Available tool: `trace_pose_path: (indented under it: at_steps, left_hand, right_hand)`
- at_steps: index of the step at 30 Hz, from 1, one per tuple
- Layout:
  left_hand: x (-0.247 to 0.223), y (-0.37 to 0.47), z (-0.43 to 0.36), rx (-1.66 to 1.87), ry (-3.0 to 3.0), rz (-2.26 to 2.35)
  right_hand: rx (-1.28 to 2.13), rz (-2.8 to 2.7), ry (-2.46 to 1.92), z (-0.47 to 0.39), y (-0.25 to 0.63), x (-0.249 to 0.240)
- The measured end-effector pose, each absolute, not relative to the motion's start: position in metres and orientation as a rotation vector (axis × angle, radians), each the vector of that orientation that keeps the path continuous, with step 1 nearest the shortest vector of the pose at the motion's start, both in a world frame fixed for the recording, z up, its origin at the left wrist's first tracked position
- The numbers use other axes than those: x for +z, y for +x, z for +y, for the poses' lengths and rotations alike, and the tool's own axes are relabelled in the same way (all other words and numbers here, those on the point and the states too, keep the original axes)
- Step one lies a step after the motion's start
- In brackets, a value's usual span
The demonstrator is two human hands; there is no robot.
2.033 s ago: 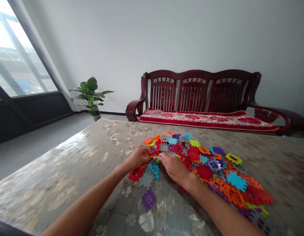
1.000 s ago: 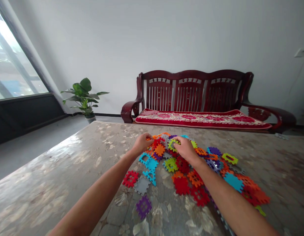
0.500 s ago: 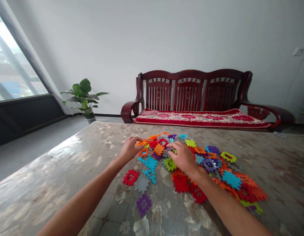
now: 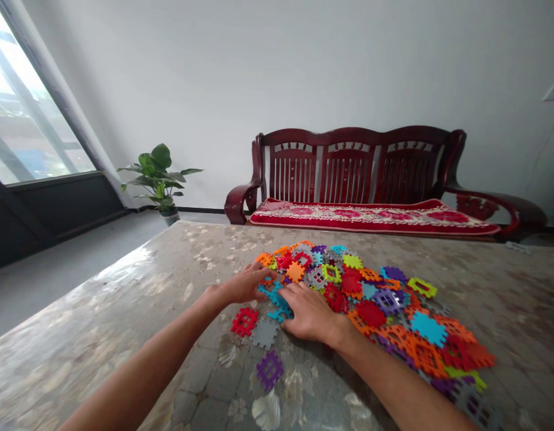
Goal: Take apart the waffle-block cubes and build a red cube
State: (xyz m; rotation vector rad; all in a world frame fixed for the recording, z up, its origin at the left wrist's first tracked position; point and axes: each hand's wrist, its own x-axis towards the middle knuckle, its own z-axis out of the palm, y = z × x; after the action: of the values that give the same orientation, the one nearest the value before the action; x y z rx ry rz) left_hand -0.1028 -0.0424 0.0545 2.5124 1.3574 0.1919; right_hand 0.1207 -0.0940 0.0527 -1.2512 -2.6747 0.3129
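I have right grip (image 4: 309, 312) curled around blue toothed plastic piece (image 4: 281, 303), low at grey-brown floral bench (image 4: 137, 305); left grip (image 4: 246, 285) just beside. Whether either is closed, can't tell. Step looks like taking hold; next move likely calls for firm finger-and-thumb pinch.

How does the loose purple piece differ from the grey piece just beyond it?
The purple piece has window-like cut-outs; the grey piece has a solid face. The purple piece lies apart from the others, while the grey piece sits right beside a red piece. Both have notched edges and lie flat on the table.
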Motion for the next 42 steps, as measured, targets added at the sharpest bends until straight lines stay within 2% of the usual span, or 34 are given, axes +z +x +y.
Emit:
trace_pose_path:
  at_steps: [14, 22, 31, 39, 42]
  left_hand:
    - [0.065, -0.103, -0.045, 0.173, 2.695, 1.213]
    - [0.07, -0.099, -0.041, -0.044, 2.656, 1.291]
    - [0.055, -0.099, -0.04, 0.06, 2.589, 1.261]
    - [0.058, -0.094, -0.042, 0.001, 2.482, 1.38]
    - [0.056, -0.095, -0.042, 0.031, 2.476, 1.42]
  right_hand:
    - [0.267, -2.659, -1.245, -0.097, 0.119, 0.051]
    - [0.246, -2.72, -1.148, -0.102, 0.124, 0.049]
    - [0.153, -2.687, -1.167, -0.106, 0.123, 0.04]
    - [0.273, -2.433, -1.169, -0.101, 0.129, 0.045]
    - [0.222, -2.298, -1.223, -0.09, 0.141, 0.053]
